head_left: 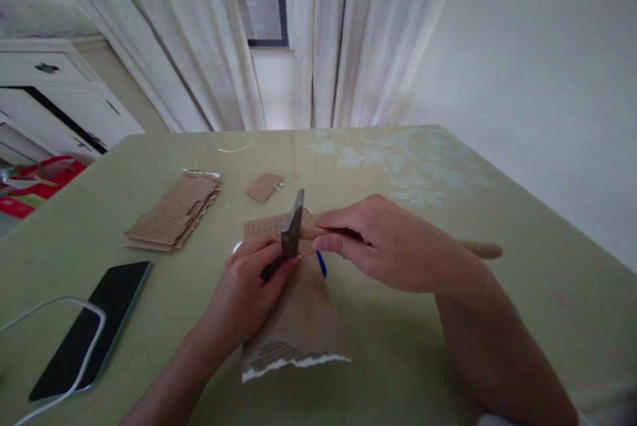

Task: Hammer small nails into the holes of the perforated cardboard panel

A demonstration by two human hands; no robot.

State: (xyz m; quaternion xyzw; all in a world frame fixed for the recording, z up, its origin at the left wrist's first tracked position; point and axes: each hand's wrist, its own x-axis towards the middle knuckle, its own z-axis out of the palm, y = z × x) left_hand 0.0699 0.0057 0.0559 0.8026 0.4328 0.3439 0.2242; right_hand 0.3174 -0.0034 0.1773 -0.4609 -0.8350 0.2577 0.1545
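The right hand [393,243] is closed around the wooden handle of a hammer [292,233], gripping it close to the head; the handle's free end sticks out past the wrist to the right. The dark metal head stands just above a piece of brown cardboard [298,320] lying flat on the table [497,267]. The left hand [243,293] is curled shut, its fingertips pinching a small dark tool right below the hammer head, its heel resting on the cardboard. What that tool is cannot be told. The cardboard's far end shows rows of small punched holes, and its near edge is torn. A blue object [322,263] peeks out between the two hands.

To the left lies a stack of perforated cardboard pieces [174,213], with a small cardboard scrap [265,186] beyond. A phone [94,326] with a white cable [60,346] across it sits at the near left.
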